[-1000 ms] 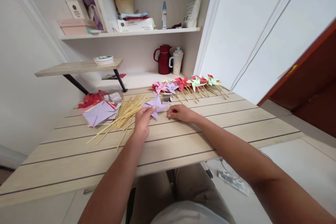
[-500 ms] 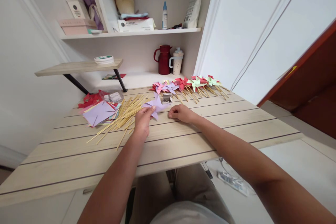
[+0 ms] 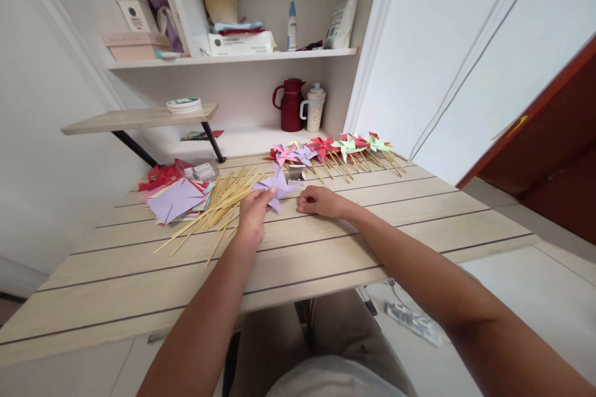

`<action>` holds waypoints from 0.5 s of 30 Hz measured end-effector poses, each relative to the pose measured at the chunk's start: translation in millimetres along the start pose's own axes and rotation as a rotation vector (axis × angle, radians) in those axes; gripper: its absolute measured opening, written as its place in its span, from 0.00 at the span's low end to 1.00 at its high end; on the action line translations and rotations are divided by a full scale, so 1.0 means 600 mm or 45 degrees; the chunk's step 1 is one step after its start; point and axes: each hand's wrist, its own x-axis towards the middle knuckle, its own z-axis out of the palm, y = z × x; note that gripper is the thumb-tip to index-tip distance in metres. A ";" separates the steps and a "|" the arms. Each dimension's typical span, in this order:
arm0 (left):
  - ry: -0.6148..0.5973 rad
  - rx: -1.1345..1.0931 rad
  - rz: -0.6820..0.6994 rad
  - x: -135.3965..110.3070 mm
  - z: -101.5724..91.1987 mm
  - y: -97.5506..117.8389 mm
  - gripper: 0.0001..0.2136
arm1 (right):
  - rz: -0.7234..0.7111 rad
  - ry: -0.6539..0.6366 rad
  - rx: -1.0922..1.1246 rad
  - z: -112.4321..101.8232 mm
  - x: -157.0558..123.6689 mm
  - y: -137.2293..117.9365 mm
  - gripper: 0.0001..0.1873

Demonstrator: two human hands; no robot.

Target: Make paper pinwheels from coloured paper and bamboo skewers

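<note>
Between the thumb and fingers of my left hand (image 3: 252, 216) is a light purple paper pinwheel (image 3: 279, 185), pinched near its lower left. My right hand (image 3: 325, 202) rests on the table just right of it, fingers curled together. Whatever they may hold is too small to make out. Behind the pinwheel stands a small open box (image 3: 296, 175) with dark little contents. Thin wooden sticks (image 3: 218, 208) lie in a loose heap beside my left hand. Farther left is a stack of cut paper squares (image 3: 173, 201), a purple one on top.
Pinwheels on sticks (image 3: 322, 147) in several colours lie along the table's back right. A red jug (image 3: 292, 105) and a cream cup (image 3: 315, 110) stand behind them. At the left, a small raised shelf (image 3: 139, 118) stands over red paper and a clear packet (image 3: 200, 170).
My right hand has shifted very slightly, its fingers curled a bit tighter. The left hand and the purple pinwheel stay in place.
</note>
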 end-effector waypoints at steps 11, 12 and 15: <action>-0.020 0.008 -0.014 0.001 -0.001 0.000 0.18 | 0.096 0.057 0.183 0.003 -0.003 0.002 0.10; -0.022 0.009 -0.015 0.001 -0.001 -0.001 0.18 | 0.110 0.065 0.186 0.003 -0.003 0.002 0.10; -0.021 0.009 -0.020 0.001 -0.001 -0.001 0.18 | 0.148 0.084 0.190 0.003 -0.003 0.001 0.10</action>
